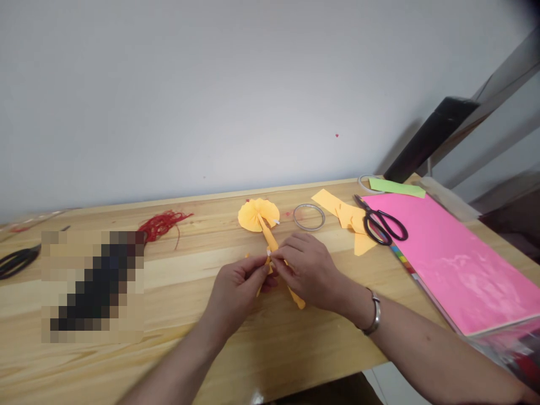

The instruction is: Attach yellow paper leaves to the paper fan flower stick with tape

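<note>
1. Wears a bracelet [375, 314] on the right wrist, over the wooden table [177, 360].
2. Pinches a small orange-and-white piece [269, 253] between thumb and forefinger of the left hand [236, 292], likely by the tips for want of more to hold.
3. Closes on the same piece with thumb and forefinger of the right hand [310, 270], seemingly for control from both sides. Cannot tell how firmly.
4. Passes beneath the right hand with an orange paper rod [298, 298], near end jutting out. Cannot tell whether pressed down or merely covered.
5. Points the fan-like orange head [252, 216] away from the body, at the rod's far end, perhaps to spare the pleats.
6. Rests black-handled scissors [373, 215] across orange scraps [333, 207] and a pink sheet [455, 264], presumably handy for the right hand.
7. Sets a gray ring [309, 229] just right of the head; farther off, a green strip [399, 188].
</note>
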`<state>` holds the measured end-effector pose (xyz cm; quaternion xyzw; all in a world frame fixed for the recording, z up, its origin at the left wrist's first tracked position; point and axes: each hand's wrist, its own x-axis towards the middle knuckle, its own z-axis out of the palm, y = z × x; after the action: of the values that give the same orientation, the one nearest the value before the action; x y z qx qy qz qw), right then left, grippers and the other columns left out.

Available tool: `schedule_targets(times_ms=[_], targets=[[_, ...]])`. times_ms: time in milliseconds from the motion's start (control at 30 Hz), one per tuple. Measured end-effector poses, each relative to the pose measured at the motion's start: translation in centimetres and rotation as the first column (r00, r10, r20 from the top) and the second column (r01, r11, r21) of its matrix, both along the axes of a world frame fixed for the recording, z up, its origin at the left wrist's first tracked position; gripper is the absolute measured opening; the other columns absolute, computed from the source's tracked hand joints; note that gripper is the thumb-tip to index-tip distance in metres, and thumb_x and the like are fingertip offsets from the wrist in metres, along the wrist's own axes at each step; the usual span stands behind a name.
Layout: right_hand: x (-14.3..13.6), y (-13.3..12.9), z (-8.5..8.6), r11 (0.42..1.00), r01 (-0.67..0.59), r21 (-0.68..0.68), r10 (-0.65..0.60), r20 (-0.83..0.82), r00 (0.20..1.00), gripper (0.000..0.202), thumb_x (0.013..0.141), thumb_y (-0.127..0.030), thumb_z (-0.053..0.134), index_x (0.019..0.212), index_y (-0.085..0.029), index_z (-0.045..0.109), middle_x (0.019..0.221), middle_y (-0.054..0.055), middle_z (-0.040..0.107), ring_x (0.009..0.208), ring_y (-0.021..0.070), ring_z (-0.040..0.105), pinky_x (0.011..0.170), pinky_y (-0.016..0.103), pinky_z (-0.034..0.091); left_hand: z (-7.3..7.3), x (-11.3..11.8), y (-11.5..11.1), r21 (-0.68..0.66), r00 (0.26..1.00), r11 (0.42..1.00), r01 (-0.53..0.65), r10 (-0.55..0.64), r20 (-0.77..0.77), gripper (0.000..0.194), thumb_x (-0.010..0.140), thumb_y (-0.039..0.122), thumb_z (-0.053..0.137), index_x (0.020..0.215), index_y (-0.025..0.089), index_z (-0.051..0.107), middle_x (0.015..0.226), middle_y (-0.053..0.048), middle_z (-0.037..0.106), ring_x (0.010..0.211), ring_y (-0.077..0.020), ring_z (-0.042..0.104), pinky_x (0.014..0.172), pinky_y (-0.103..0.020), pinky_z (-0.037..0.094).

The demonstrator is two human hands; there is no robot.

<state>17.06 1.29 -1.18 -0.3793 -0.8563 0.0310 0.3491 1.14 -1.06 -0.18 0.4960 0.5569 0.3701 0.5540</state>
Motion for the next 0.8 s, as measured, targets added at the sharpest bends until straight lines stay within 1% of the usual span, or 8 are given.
schedule_targets(times_ms=[100, 200, 300, 400, 533, 633, 800], targets=[[0.06, 0.13, 0.06, 0.998, 0.004, -0.062, -0.008, -0.073, 0.997, 0.017, 0.084, -0.016, 0.051, 0.071, -0.015, 0.062, 0.066, 0.004, 0.061, 0.068, 0.0147, 0.052, 0.065, 0.028, 0.041, 0.17, 0.08, 0.05, -0.047, 0.999, 0.999, -0.008, 0.011, 0.054, 0.021, 0.072, 0.03, 0.064, 0.085, 0.018, 0.075, 0.06, -0.001, 0.066, 0.057, -0.0136, 0.059, 0.056, -0.023, 0.049], [0.11, 0.21, 0.21, 0.993, 0.001, -0.119, -0.016, -0.124, 0.992, 0.015, 0.083, -0.015, 0.052, 0.072, -0.015, 0.063, 0.066, 0.003, 0.061, 0.067, 0.0143, 0.054, 0.065, 0.027, 0.041, 0.42, 0.19, 0.14, -0.093, 0.994, 0.995, -0.028, 0.038, 0.104, 0.023, 0.068, 0.031, 0.067, 0.084, 0.016, 0.075, 0.061, -0.002, 0.066, 0.055, -0.0134, 0.058, 0.054, -0.024, 0.049], [0.16, 0.15, 0.37, 0.987, -0.012, -0.16, -0.008, -0.127, 0.992, 0.016, 0.084, -0.017, 0.052, 0.074, -0.015, 0.064, 0.067, 0.004, 0.062, 0.068, 0.0145, 0.055, 0.065, 0.027, 0.042, 0.58, 0.27, 0.19, -0.114, 0.99, 0.993, -0.033, 0.049, 0.134, 0.023, 0.067, 0.031, 0.067, 0.083, 0.016, 0.075, 0.062, -0.002, 0.067, 0.055, -0.0124, 0.058, 0.055, -0.023, 0.048], [0.17, 0.03, 0.44, 0.985, -0.022, -0.173, 0.002, -0.117, 0.993, 0.017, 0.086, -0.018, 0.05, 0.077, -0.015, 0.065, 0.07, 0.005, 0.063, 0.071, 0.0152, 0.055, 0.067, 0.028, 0.043, 0.64, 0.27, 0.21, -0.122, 0.987, 0.992, -0.029, 0.048, 0.155, 0.022, 0.067, 0.03, 0.068, 0.082, 0.016, 0.075, 0.061, -0.001, 0.066, 0.055, -0.0116, 0.056, 0.054, -0.022, 0.047], [0.17, 0.09, 0.18, 0.989, -0.036, -0.141, 0.021, -0.106, 0.994, 0.014, 0.085, -0.019, 0.052, 0.082, -0.015, 0.065, 0.071, 0.005, 0.064, 0.072, 0.0156, 0.055, 0.069, 0.029, 0.043, 0.54, 0.2, 0.19, -0.087, 0.993, 0.996, -0.017, 0.027, 0.115, 0.02, 0.07, 0.029, 0.065, 0.081, 0.015, 0.075, 0.058, 0.0, 0.064, 0.055, -0.0113, 0.055, 0.054, -0.021, 0.046], [0.22, 0.23, -0.15, 0.994, -0.042, -0.096, 0.034, -0.08, 0.996, 0.012, 0.085, -0.019, 0.054, 0.083, -0.016, 0.065, 0.074, 0.004, 0.064, 0.075, 0.0156, 0.055, 0.072, 0.03, 0.042, 0.24, 0.12, 0.17, -0.055, 0.997, 0.998, -0.001, 0.006, 0.078, 0.02, 0.072, 0.029, 0.063, 0.083, 0.017, 0.075, 0.06, 0.0, 0.064, 0.056, -0.0122, 0.056, 0.055, -0.022, 0.046], [0.31, 0.17, -0.17, 0.999, -0.036, -0.01, 0.037, 0.01, 0.999, 0.015, 0.087, -0.018, 0.051, 0.08, -0.016, 0.064, 0.073, 0.004, 0.063, 0.075, 0.0161, 0.053, 0.07, 0.03, 0.039, -0.17, 0.04, 0.14, -0.01, 1.0, 1.0, 0.01, -0.01, 0.02, 0.02, 0.074, 0.029, 0.061, 0.086, 0.019, 0.075, 0.061, 0.001, 0.065, 0.058, -0.0136, 0.059, 0.056, -0.022, 0.047]])
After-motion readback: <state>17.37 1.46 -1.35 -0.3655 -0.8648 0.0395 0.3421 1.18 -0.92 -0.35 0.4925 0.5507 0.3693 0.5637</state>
